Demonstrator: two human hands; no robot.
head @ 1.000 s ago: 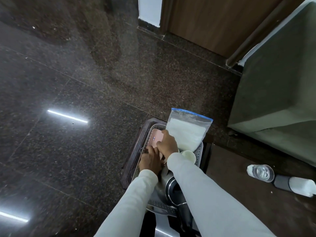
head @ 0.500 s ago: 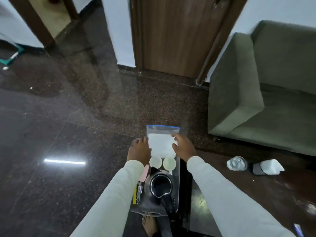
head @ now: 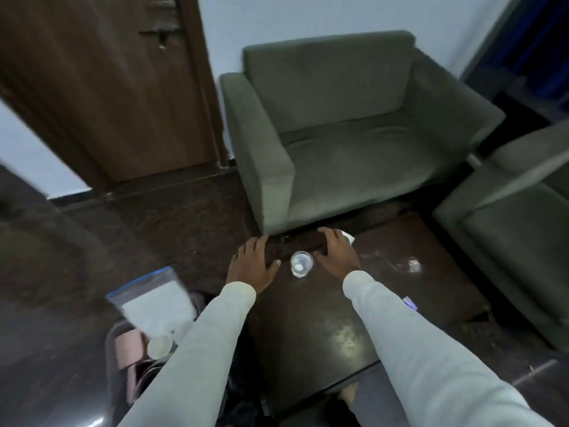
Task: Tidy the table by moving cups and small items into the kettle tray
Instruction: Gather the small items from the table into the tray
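Both hands have left the tray and swung right, out over the dark table (head: pixel 308 328), and the view has swung with them.

Now the left hand (head: pixel 251 266) hovers at the table's far left corner, fingers spread, palm down, holding nothing. Just right of it stands a clear cup (head: pixel 301 263), upright near the far edge, something pale showing in its bottom. On the cup's other side the right hand (head: pixel 337 255) is spread too, fingers loose and curved; whether it touches the white thing (head: pixel 349 237) poking out behind it at the far edge I cannot tell, since the hand covers most of that.

Down at the lower left the tray (head: pixel 112 349) sits off the table's left side, blurred and half covered by the left sleeve (head: pixel 191 359). In it: a zip bag (head: pixel 154 300) with a blue strip standing tilted, a white cup (head: pixel 159 346) in front of it, a pink flat thing (head: pixel 131 346) beside that. Anything else in there is hidden.

Out on the table's right part lies a small crumpled clear scrap (head: pixel 412 265), and by the right sleeve a small blue-white item (head: pixel 409 303), too tiny to read. Beyond the far edge sits a green armchair (head: pixel 338 134), a second one (head: pixel 517 229) cut off at right, and a brown door (head: pixel 107 87) at the back left.
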